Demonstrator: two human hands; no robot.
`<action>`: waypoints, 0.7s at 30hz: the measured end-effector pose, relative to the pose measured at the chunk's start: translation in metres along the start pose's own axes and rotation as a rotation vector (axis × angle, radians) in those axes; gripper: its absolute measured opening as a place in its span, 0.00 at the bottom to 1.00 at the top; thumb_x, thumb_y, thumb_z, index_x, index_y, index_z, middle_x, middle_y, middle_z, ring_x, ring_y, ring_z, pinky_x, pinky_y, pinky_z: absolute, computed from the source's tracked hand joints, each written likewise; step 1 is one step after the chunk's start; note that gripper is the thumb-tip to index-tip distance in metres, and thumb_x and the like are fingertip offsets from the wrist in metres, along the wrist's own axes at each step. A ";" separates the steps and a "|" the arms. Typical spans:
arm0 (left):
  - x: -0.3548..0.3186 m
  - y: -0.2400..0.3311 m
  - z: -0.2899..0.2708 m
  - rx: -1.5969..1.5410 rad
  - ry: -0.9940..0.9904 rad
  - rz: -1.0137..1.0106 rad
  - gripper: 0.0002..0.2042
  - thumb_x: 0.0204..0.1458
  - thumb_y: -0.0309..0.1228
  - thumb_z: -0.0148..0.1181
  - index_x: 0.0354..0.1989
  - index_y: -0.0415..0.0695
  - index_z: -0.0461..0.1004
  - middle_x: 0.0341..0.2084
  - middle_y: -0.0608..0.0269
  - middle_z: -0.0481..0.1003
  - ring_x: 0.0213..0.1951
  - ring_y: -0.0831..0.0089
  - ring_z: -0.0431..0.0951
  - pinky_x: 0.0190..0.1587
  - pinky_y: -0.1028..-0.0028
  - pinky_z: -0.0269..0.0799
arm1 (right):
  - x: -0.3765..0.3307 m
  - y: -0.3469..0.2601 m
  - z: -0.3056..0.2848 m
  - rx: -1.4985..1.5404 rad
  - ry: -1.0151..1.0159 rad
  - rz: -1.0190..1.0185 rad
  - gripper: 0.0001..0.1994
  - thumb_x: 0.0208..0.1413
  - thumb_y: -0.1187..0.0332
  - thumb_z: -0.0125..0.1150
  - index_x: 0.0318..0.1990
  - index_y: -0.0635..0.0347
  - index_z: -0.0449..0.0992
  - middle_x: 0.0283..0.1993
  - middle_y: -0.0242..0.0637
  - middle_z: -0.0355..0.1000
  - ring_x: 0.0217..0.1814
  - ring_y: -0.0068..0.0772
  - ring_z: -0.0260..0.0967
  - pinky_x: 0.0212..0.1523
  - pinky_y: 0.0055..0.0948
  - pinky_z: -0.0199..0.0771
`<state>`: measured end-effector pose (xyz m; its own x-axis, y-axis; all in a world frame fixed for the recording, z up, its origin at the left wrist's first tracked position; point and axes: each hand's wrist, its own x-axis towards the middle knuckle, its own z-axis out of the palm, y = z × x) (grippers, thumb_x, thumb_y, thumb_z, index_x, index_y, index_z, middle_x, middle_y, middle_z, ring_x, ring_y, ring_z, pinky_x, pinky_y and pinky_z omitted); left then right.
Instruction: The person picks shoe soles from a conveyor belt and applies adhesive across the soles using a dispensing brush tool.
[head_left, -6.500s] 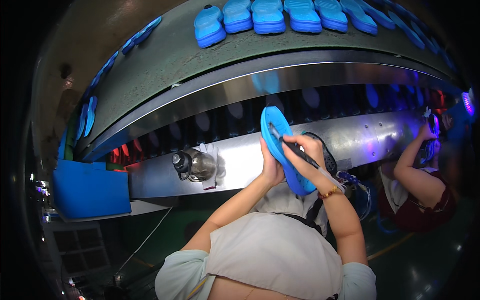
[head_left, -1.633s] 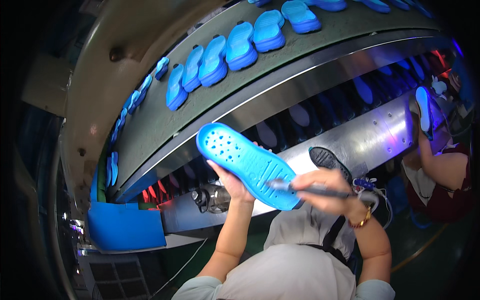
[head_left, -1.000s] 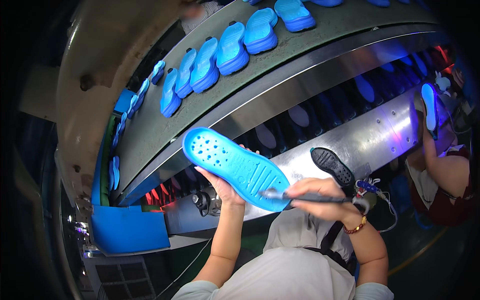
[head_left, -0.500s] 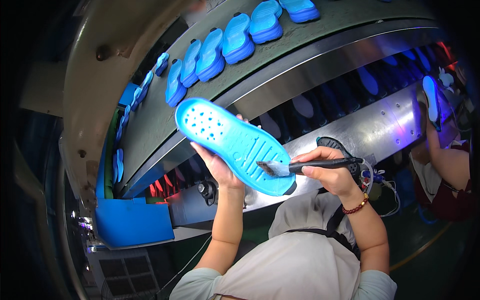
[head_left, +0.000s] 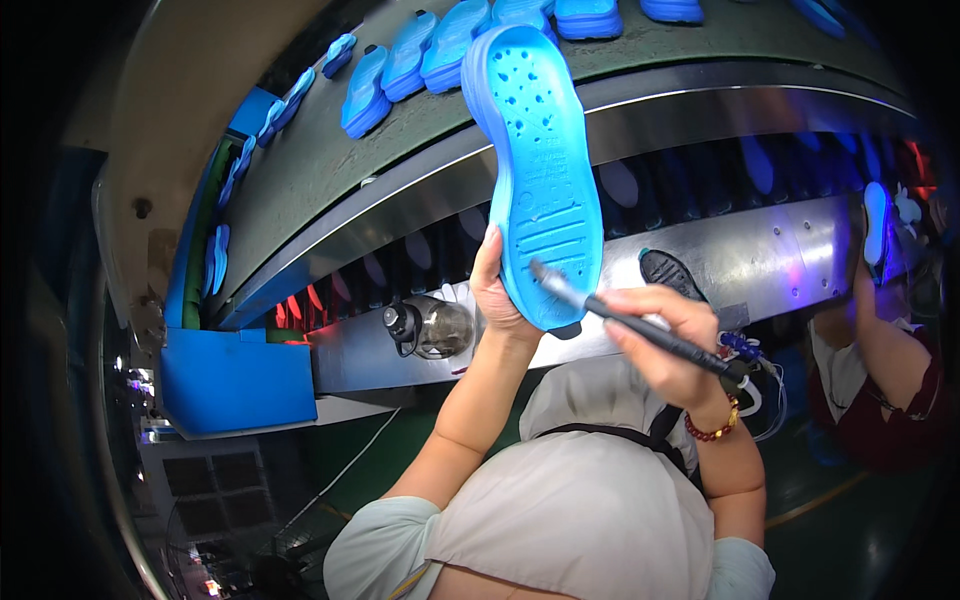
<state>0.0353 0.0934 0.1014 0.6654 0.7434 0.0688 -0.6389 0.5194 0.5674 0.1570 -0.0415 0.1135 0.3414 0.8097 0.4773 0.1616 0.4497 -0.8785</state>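
Note:
A bright blue shoe sole (head_left: 550, 190) is held up in front of me, its hollowed side showing, with small holes at the heel and ridges at the forefoot. My left hand (head_left: 500, 292) grips it around the lower left edge, thumb on the rim. In my right hand (head_left: 665, 335) is a brush (head_left: 650, 338) with a black handle and a tube at its back end. The bristle tip lies over the ridged forefoot of the sole; whether it touches, I cannot tell.
Several blue soles (head_left: 408, 57) stand in a row on the green conveyor belt (head_left: 290, 200). Beneath it a metal ledge (head_left: 760, 245) bears a black sole (head_left: 670, 272) and a clear bottle (head_left: 440, 328). A blue box (head_left: 238, 375) is at left; a co-worker's arm (head_left: 868, 285) holds another sole at right.
The sole has swung from slanting to nearly upright, heel away from me. My left hand has shifted right and toward the toe end; the brush now tilts more steeply.

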 end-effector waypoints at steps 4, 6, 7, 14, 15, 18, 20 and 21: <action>-0.003 0.004 -0.001 -0.088 0.057 0.009 0.25 0.52 0.41 0.45 0.55 0.39 0.57 0.48 0.50 0.68 0.47 0.58 0.71 0.51 0.60 0.65 | 0.003 -0.004 -0.005 0.122 -0.080 0.063 0.08 0.42 0.80 0.61 0.33 0.67 0.75 0.35 0.44 0.74 0.35 0.28 0.73 0.36 0.23 0.72; -0.002 0.003 -0.004 -0.119 0.078 0.026 0.24 0.51 0.40 0.47 0.54 0.39 0.59 0.46 0.51 0.69 0.46 0.59 0.71 0.51 0.61 0.66 | 0.001 0.002 -0.007 0.088 -0.051 0.167 0.07 0.44 0.79 0.59 0.34 0.68 0.75 0.35 0.44 0.74 0.35 0.24 0.72 0.34 0.20 0.72; -0.001 0.002 -0.006 -0.132 0.089 0.036 0.23 0.51 0.39 0.47 0.53 0.40 0.60 0.45 0.51 0.69 0.45 0.59 0.72 0.51 0.61 0.66 | 0.002 0.002 -0.006 0.072 -0.127 0.120 0.09 0.42 0.79 0.61 0.34 0.68 0.75 0.35 0.44 0.74 0.35 0.26 0.73 0.35 0.22 0.72; 0.001 0.014 0.000 -0.059 0.132 -0.037 0.18 0.50 0.37 0.49 0.47 0.40 0.65 0.39 0.55 0.73 0.41 0.63 0.74 0.46 0.64 0.70 | 0.019 0.003 -0.018 -0.117 -0.224 -0.083 0.09 0.37 0.78 0.64 0.31 0.64 0.77 0.33 0.42 0.75 0.34 0.33 0.74 0.36 0.24 0.71; 0.001 0.015 -0.001 -0.059 0.132 -0.035 0.18 0.50 0.37 0.49 0.47 0.40 0.65 0.39 0.55 0.73 0.41 0.63 0.74 0.46 0.64 0.70 | 0.020 0.000 -0.019 -0.128 -0.329 -0.104 0.09 0.37 0.77 0.64 0.31 0.64 0.77 0.32 0.41 0.75 0.33 0.33 0.74 0.35 0.25 0.71; 0.002 0.017 -0.003 -0.006 0.163 -0.040 0.18 0.51 0.38 0.49 0.46 0.40 0.66 0.39 0.55 0.73 0.40 0.63 0.75 0.47 0.64 0.69 | 0.019 -0.006 -0.019 0.021 -0.307 -0.056 0.08 0.38 0.77 0.64 0.30 0.63 0.77 0.31 0.41 0.75 0.32 0.33 0.73 0.35 0.25 0.71; 0.008 0.021 0.000 -0.055 0.137 -0.107 0.18 0.51 0.38 0.49 0.46 0.39 0.67 0.39 0.54 0.73 0.40 0.62 0.75 0.46 0.64 0.70 | 0.016 -0.001 -0.016 -0.135 -0.286 -0.121 0.09 0.37 0.77 0.64 0.31 0.62 0.76 0.32 0.39 0.74 0.33 0.34 0.73 0.37 0.27 0.71; 0.010 0.022 0.002 -0.104 0.112 -0.173 0.18 0.52 0.39 0.48 0.46 0.39 0.67 0.39 0.53 0.73 0.40 0.62 0.75 0.46 0.64 0.70 | 0.015 -0.003 -0.012 -0.178 -0.340 -0.166 0.10 0.37 0.77 0.64 0.32 0.61 0.76 0.32 0.38 0.74 0.34 0.35 0.72 0.38 0.27 0.70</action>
<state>0.0280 0.1115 0.1163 0.7252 0.6786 -0.1167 -0.5593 0.6793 0.4751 0.1725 -0.0354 0.1225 -0.0234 0.8234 0.5670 0.3564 0.5368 -0.7647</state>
